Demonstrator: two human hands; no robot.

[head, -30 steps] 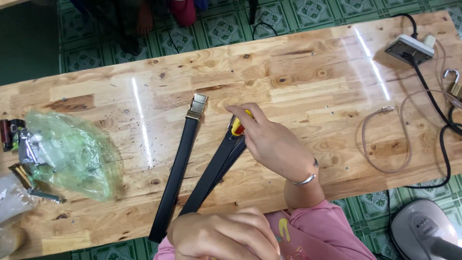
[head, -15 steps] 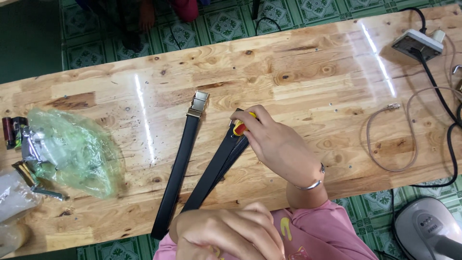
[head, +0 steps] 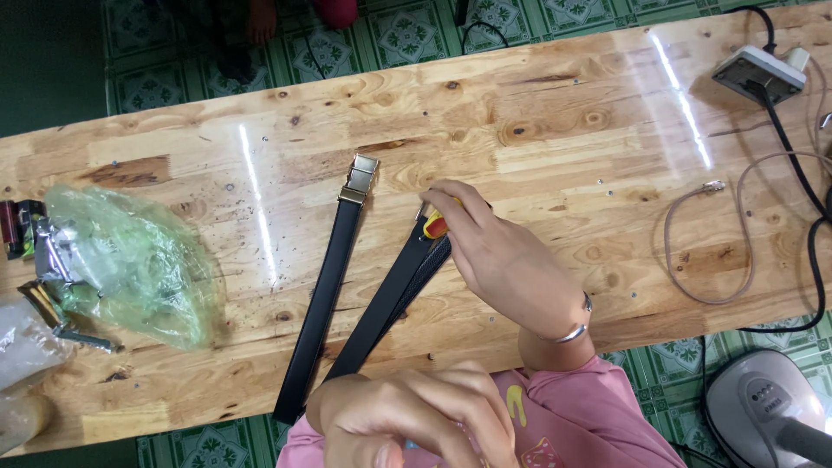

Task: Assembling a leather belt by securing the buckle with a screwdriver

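Now I see my right hand resting near the middle of the wooden table, its fingers curled shut around a small tool with a red and yellow handle. Only a bit of that handle peeks out between the fingers, so I cannot tell what kind of tip it has. The tool sits at the far end of a black belt strap, which runs diagonally from under that hand toward the near edge of the table. My left hand is at the near edge, fingers bunched together over the near end of this strap; whether it truly pinches the strap I cannot tell, as the knuckles hide the contact.

Just to the left lies a second black belt, roughly parallel to the first, with a silver metal buckle at its far end; neither hand touches it. A thin silver bracelet circles my right wrist. On the left end of the table sits a crumpled green plastic bag. At the far right are a white power strip and a loop of beige cable.
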